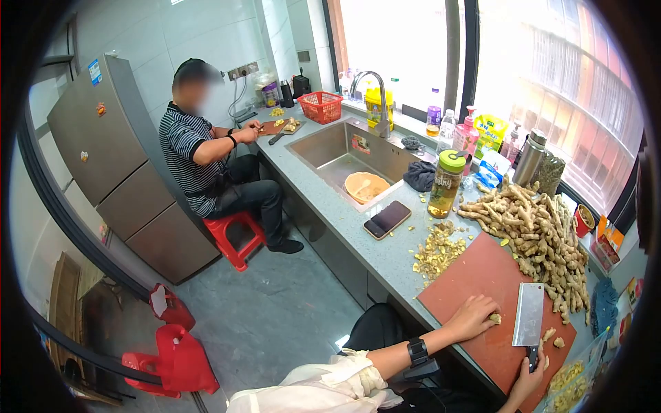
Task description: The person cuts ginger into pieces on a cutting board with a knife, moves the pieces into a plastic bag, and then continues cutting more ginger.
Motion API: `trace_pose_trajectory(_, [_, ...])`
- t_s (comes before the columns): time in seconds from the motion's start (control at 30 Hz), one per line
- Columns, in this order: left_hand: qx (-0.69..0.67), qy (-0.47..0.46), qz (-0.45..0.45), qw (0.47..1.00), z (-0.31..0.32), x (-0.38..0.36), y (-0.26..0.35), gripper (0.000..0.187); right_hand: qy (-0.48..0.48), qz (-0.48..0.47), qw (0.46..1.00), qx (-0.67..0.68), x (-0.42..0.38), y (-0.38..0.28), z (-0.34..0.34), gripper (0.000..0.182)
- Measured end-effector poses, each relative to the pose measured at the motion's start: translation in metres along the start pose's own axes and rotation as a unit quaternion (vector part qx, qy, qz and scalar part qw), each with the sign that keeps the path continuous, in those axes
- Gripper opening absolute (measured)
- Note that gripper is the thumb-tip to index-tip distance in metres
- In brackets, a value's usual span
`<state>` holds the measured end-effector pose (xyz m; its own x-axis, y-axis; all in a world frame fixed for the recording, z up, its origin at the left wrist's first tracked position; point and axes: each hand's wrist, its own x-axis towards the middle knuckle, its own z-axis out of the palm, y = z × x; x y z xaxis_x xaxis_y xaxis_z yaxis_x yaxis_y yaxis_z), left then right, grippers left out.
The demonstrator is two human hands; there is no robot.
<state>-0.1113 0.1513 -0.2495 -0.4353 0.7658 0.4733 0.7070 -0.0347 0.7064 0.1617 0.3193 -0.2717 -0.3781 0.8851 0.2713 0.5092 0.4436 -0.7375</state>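
Entry, as I see it from my head camera: my left hand (474, 318) lies flat on the red cutting board (475, 275), fingers pinning a small ginger piece (494, 318) at their tips. My right hand (527, 378) has its fingers closed round the handle of the cleaver (529, 315), blade upright, long axis running away from me, just right of the ginger piece. Ginger pile (537, 230) behind the board; chopped bits (437, 251) to its left. Grey worktop (358, 234) with sink (330, 148), phone (387, 219), jar (447, 182). Another person (206, 162) sits cutting at the far end
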Motion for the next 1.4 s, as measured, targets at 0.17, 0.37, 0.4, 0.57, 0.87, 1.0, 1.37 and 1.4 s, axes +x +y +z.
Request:
trace_pose_trajectory(0.17, [0.005, -0.002, -0.002, 1.000, -0.001, 0.001, 0.002, 0.025, 0.001, -0.001, 1.000, -0.012, -0.003, -0.003, -0.002, 0.046])
trace_pose_trajectory(0.37, [0.001, -0.006, -0.001, 1.000, -0.003, 0.000, 0.002, 0.026, 0.005, 0.012, 1.000, -0.018, -0.002, -0.003, 0.000, 0.046])
trace_pose_trajectory(0.4, [0.001, -0.006, -0.001, 1.000, -0.003, 0.000, 0.002, 0.026, 0.010, 0.005, 1.000, -0.016, -0.002, -0.003, 0.001, 0.045])
trace_pose_trajectory(0.57, [0.004, -0.001, -0.002, 1.000, -0.001, -0.001, 0.002, 0.025, 0.000, -0.007, 1.000, -0.006, -0.002, -0.001, -0.001, 0.045])
trace_pose_trajectory(0.87, [-0.009, 0.022, 0.000, 1.000, 0.003, 0.003, -0.001, 0.020, 0.033, -0.054, 0.998, 0.007, -0.009, -0.007, 0.003, 0.053])
trace_pose_trajectory(1.0, [-0.011, 0.027, 0.031, 0.999, -0.008, 0.009, 0.004, 0.019, -0.007, -0.011, 1.000, -0.017, -0.017, -0.040, -0.007, 0.054])
trace_pose_trajectory(1.37, [-0.001, -0.009, -0.002, 1.000, -0.012, 0.008, 0.012, 0.020, -0.137, 0.155, 0.950, 0.233, -0.043, -0.101, -0.043, 0.037])
trace_pose_trajectory(1.4, [0.007, -0.012, -0.006, 1.000, -0.012, 0.007, 0.012, 0.020, -0.133, 0.160, 0.951, 0.231, -0.045, -0.105, -0.043, 0.037])
